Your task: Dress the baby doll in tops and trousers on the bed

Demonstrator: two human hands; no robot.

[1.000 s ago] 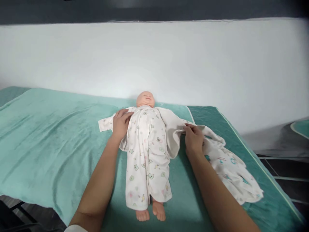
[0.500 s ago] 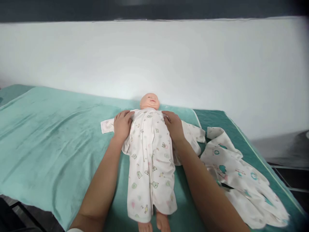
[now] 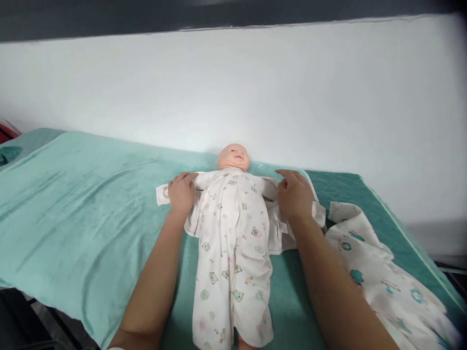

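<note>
A baby doll [image 3: 233, 158] lies on its back, dressed in a white printed front garment [image 3: 235, 233] that reaches down over its legs. Under it, a white top spreads a left-side sleeve [image 3: 163, 194] and a right-side sleeve [image 3: 318, 213] outward. My left hand [image 3: 181, 193] rests palm down across the left-side sleeve near the doll's shoulder, fingers laid over the cloth. Above the right-side sleeve is my right hand [image 3: 296, 194], its index finger stretched out and apart from the thumb. The doll's feet are mostly cut off at the bottom edge.
A second white baby garment with teal prints [image 3: 386, 277] lies loosely to the right. Light green cloth [image 3: 91, 209] covers the table's left side, with darker green [image 3: 333, 187] at the right. A white wall [image 3: 233, 87] stands close behind.
My right hand has moved outward from the doll's chest to the right-side sleeve. My left hand has shifted slightly outward along the other sleeve. The view has tilted a little.
</note>
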